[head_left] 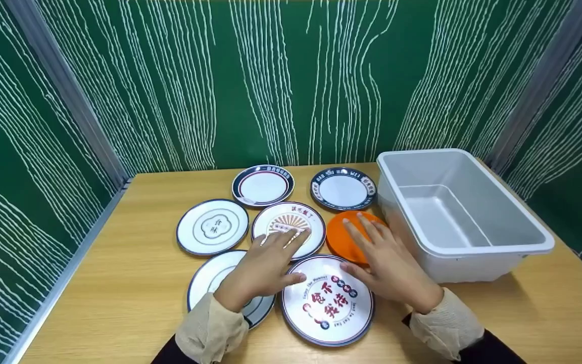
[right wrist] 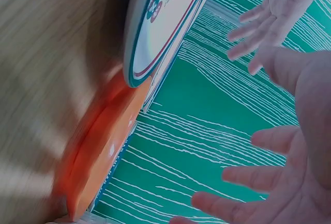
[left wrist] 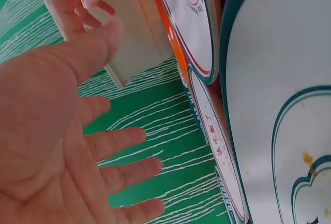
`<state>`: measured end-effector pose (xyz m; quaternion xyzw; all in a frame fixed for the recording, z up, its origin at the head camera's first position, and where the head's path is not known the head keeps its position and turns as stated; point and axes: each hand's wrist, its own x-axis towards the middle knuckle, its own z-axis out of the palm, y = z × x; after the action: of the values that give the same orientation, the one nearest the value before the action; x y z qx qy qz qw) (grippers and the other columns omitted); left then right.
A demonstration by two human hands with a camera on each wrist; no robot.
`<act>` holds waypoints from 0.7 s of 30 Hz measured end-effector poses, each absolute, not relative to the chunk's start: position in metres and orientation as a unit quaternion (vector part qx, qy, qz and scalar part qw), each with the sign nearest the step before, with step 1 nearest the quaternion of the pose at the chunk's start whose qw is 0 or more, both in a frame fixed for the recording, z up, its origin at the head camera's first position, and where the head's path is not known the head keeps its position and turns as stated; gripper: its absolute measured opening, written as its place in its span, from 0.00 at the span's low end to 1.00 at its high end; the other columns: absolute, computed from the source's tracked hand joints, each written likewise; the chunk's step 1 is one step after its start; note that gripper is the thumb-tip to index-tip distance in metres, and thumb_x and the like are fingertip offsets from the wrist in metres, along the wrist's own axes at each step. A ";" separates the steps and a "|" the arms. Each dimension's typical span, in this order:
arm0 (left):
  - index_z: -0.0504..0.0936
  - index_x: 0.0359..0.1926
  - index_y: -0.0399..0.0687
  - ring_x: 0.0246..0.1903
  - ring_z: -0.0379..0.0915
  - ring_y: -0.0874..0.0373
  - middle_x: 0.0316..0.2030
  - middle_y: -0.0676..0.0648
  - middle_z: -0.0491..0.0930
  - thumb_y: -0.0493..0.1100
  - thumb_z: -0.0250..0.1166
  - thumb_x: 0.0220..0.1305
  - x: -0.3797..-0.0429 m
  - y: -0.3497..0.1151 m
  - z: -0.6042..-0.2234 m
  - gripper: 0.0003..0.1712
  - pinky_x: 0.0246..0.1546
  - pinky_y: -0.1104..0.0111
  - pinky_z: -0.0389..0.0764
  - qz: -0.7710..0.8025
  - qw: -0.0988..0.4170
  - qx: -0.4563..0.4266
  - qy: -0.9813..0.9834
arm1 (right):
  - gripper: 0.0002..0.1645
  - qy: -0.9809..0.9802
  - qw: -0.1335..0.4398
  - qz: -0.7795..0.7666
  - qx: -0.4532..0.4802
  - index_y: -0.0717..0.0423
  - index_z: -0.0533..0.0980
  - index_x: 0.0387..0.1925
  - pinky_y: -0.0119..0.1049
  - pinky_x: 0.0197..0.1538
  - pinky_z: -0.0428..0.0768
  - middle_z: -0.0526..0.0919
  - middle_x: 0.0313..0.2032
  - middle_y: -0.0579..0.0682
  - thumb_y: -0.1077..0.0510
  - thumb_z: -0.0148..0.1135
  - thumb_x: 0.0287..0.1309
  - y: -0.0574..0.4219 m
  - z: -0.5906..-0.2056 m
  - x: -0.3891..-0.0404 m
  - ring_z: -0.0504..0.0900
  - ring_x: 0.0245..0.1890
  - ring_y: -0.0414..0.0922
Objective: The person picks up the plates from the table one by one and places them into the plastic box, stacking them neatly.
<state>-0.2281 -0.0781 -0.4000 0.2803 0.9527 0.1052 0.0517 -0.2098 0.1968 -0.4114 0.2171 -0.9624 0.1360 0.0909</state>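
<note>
Round white plates (head_left: 328, 301) face up (orange one (head_left: 339, 236): perhaps).

Left hand (head_left: 263, 268) and right hand (head_left: 392, 264) hang apart, backs upward, fingers spread and extended, thumbs pointing inward.

A green, white-streaked wall (head_left: 220, 76) fills twelve o'clock — straight grey posts (head_left: 70, 86) at ten and two. Tan wood-grain tabletop (head_left: 129, 258) toward six.
</note>
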 end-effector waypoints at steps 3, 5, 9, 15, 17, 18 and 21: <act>0.50 0.82 0.64 0.75 0.57 0.44 0.76 0.44 0.62 0.60 0.69 0.66 -0.227 -0.076 -0.400 0.51 0.74 0.42 0.57 0.112 0.062 0.280 0.952 | 0.49 -0.962 0.096 0.152 0.204 0.48 0.58 0.79 0.70 0.71 0.59 0.58 0.76 0.64 0.37 0.65 0.65 0.196 -0.412 -0.210 0.61 0.72 0.69; 0.53 0.81 0.60 0.74 0.60 0.45 0.74 0.43 0.65 0.57 0.69 0.67 -0.226 -0.075 -0.401 0.50 0.74 0.44 0.59 0.112 0.067 0.281 0.951 | 0.47 -0.962 0.104 0.158 0.198 0.50 0.61 0.78 0.70 0.69 0.63 0.63 0.74 0.65 0.38 0.66 0.66 0.195 -0.412 -0.210 0.65 0.69 0.69; 0.59 0.80 0.52 0.70 0.65 0.45 0.70 0.41 0.70 0.52 0.70 0.68 -0.226 -0.071 -0.403 0.46 0.72 0.49 0.64 0.103 0.071 0.282 0.951 | 0.43 -0.960 0.128 0.162 0.188 0.58 0.67 0.73 0.66 0.64 0.73 0.74 0.65 0.66 0.41 0.67 0.66 0.194 -0.414 -0.211 0.74 0.61 0.66; 0.76 0.66 0.39 0.55 0.76 0.51 0.55 0.42 0.81 0.48 0.71 0.67 -0.226 -0.066 -0.408 0.31 0.59 0.60 0.78 0.062 0.053 0.289 0.954 | 0.31 -0.958 0.135 0.184 0.173 0.67 0.76 0.59 0.62 0.53 0.81 0.82 0.52 0.65 0.47 0.68 0.65 0.194 -0.417 -0.212 0.83 0.46 0.58; 0.80 0.61 0.39 0.52 0.76 0.51 0.50 0.43 0.83 0.47 0.71 0.67 -0.225 -0.065 -0.409 0.27 0.56 0.60 0.79 0.055 0.053 0.290 0.954 | 0.29 -0.959 0.123 0.202 0.158 0.67 0.77 0.57 0.59 0.49 0.83 0.84 0.50 0.64 0.49 0.69 0.65 0.194 -0.418 -0.213 0.84 0.41 0.55; 0.81 0.60 0.39 0.51 0.76 0.51 0.49 0.43 0.83 0.47 0.71 0.67 -0.225 -0.065 -0.409 0.25 0.57 0.59 0.79 0.054 0.055 0.289 0.954 | 0.29 -0.959 0.116 0.209 0.151 0.67 0.77 0.57 0.58 0.48 0.85 0.84 0.50 0.64 0.49 0.69 0.64 0.194 -0.419 -0.214 0.84 0.40 0.54; 0.83 0.58 0.40 0.51 0.77 0.51 0.46 0.44 0.84 0.45 0.71 0.66 -0.224 -0.064 -0.408 0.23 0.58 0.58 0.79 0.055 0.064 0.284 0.955 | 0.29 -0.961 0.101 0.222 0.132 0.67 0.78 0.57 0.53 0.44 0.87 0.84 0.49 0.62 0.49 0.69 0.65 0.194 -0.420 -0.216 0.84 0.37 0.50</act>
<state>-0.2241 -0.0639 -0.4079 0.2838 0.9552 0.0552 0.0638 -0.2157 0.1943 -0.4198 0.1322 -0.9608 0.2218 0.1013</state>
